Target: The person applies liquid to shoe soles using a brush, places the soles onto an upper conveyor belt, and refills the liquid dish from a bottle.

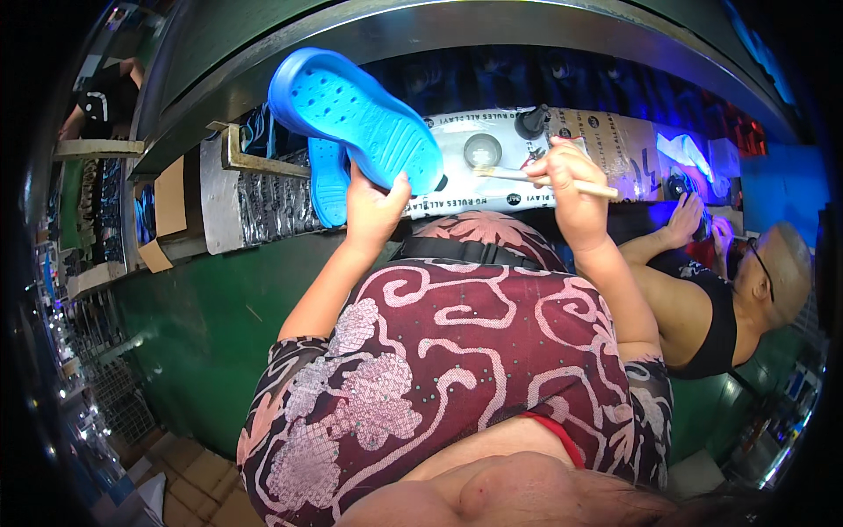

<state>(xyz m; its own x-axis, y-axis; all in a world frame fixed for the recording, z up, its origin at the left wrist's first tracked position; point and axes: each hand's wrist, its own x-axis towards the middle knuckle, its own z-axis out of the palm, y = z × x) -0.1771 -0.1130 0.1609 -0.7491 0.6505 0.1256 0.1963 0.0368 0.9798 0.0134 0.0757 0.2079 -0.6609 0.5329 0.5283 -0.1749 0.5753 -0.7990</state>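
My left hand (pixel 373 209) is closed on the heel end of a bright blue foam shoe sole (pixel 351 119), tilted up with its dotted, ribbed face showing. A second blue sole (pixel 329 189) is partly hidden behind it; whether my hand touches that one I cannot tell. In my right hand (pixel 571 180) a brush (pixel 518 177) with a pale wooden handle is gripped. Its bristle end lies just beside a small round container (pixel 481 151) on the covered bench. A black bottle-like object (pixel 531 121) stands beyond my right hand.
Printed packing material covers the bench (pixel 448 200). A metal bracket (pixel 237 154) juts out at left. Dark shoe parts (pixel 562 75) line the far side under a metal rail (pixel 421 22). To the right a co-worker (pixel 729 299) sits close, hands on something dark.
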